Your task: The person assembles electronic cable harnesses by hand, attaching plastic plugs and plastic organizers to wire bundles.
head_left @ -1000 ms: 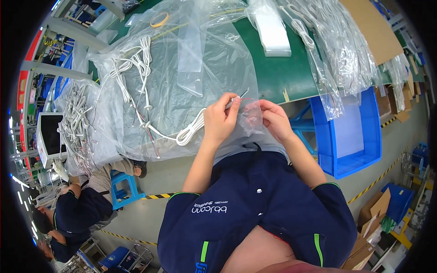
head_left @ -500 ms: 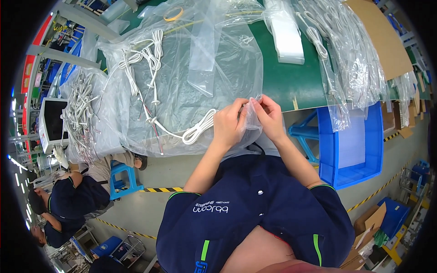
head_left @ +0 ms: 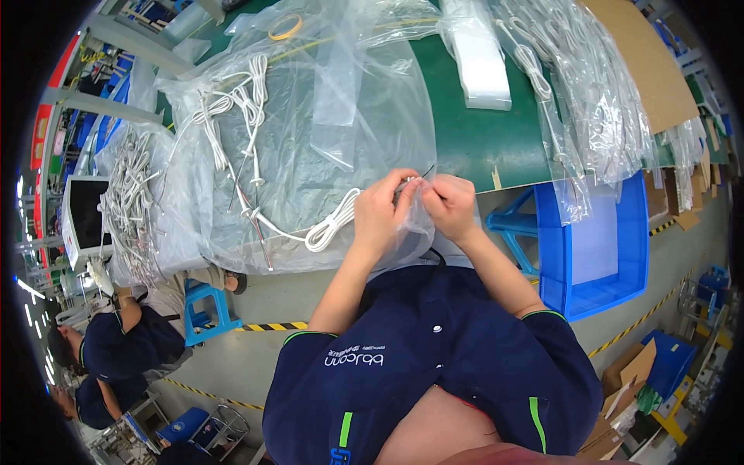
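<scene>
Clear plastic film (head_left: 419, 225) is pinched at frame centre by left hand (head_left: 379, 211) and right hand (head_left: 451, 206), fingers closed, with sleeved white cables (head_left: 577, 85) piled upper right, apparently done, and bare white coils (head_left: 257, 84) left unsleeved at upper left.

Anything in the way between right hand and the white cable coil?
Yes: the left hand stands between the right hand and the white cable coil, which lies just to the left hand's left. Clear plastic also shows in the gap between the two hands.
</scene>
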Motion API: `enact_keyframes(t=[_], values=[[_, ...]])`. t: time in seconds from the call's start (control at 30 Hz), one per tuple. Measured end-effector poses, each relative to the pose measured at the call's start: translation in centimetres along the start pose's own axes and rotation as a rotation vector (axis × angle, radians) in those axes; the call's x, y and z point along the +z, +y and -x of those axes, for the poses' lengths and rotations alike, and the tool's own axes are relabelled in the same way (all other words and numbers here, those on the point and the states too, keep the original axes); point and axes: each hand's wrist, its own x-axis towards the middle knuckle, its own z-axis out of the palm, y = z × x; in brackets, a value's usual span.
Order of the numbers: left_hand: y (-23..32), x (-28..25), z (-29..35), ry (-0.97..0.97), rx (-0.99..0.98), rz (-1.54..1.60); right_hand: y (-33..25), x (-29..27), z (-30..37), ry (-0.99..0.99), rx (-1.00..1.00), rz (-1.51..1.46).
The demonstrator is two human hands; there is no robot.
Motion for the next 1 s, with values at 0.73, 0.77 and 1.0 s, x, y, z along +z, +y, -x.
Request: enact_keyframes(t=[0.73,0.77,1.0], values=[[-0.6,-0.3,-0.8,-0.016,0.142,-0.104,0.2,0.1,-0.5,0.025,0.119,-0.089],[-0.6,-0.3,-0.7,-0.014,0.117,-0.069,0.0,0.2,-0.5,0.021,0.121,-0.093],[0.1,0.2,-1.3,-0.011,0.114,-0.054,0.6,0.7,-0.4,-0.028,0.544,-0.674]])
